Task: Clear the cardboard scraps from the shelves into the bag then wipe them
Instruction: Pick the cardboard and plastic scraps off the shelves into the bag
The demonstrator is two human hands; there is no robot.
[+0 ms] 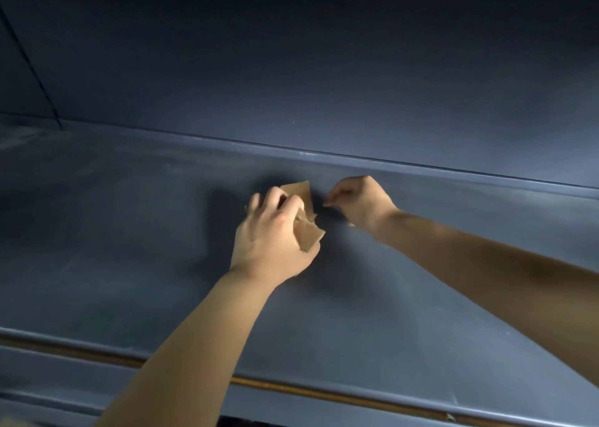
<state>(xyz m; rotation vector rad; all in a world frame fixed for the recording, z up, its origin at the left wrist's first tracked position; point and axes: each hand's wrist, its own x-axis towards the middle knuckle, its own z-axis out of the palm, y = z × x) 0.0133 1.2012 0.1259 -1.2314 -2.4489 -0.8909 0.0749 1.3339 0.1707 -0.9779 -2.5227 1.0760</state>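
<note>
Two brown cardboard scraps (308, 232) that I can count are bunched in the left hand (272, 241) over the blue-grey shelf (129, 232). The bunch's long axis points away toward the back wall (291, 70). The left fingers curl tightly round them. Just beside, the right hand (359, 203) has its fingers bent and its tips together, and I cannot tell whether it holds anything.

I seem to face shop or stockroom racking: a grey-blue metal shelf (129, 232), back panel (291, 70) beyond, rusty strip (324, 391) along its near edge.
</note>
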